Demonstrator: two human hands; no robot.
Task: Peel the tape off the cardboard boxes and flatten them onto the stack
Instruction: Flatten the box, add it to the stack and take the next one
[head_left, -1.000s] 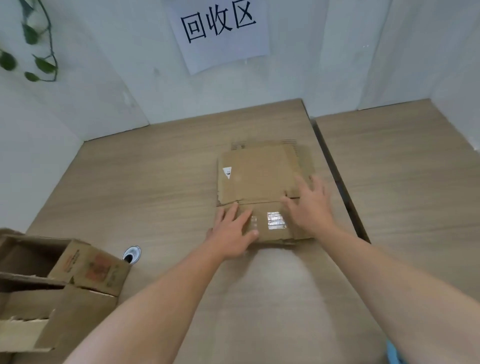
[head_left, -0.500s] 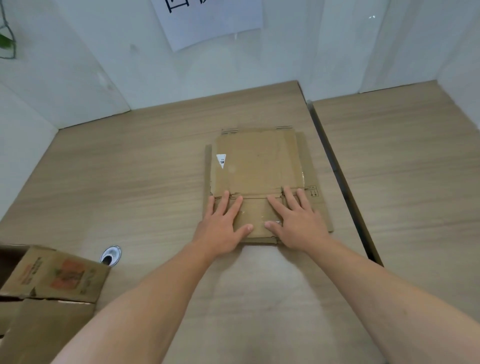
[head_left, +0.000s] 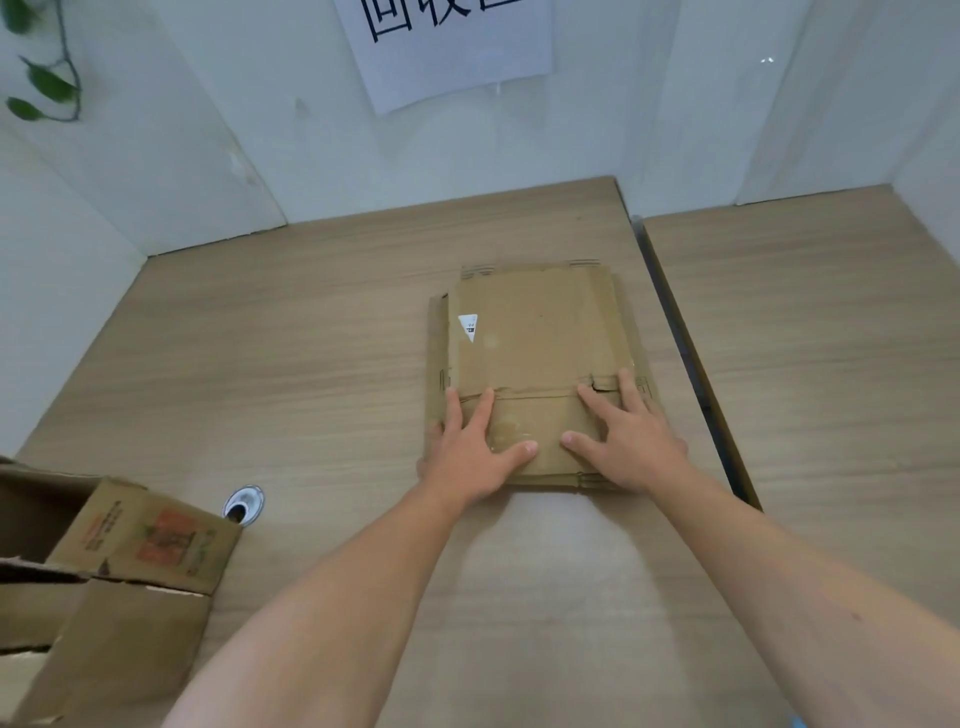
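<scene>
I see the flattened box lying on the stack of cardboard, right of centre on the bench, its long axis running from me toward the back wall. The left hand and right hand both lie flat with fingers straight, pressing the box's near flap and gripping nothing. The stack's right edge sits just beside the dark gap that separates this bench from the next one. To the left the bench top is broad and bare out to a small round metal object and an open cardboard box at the near-left corner.
</scene>
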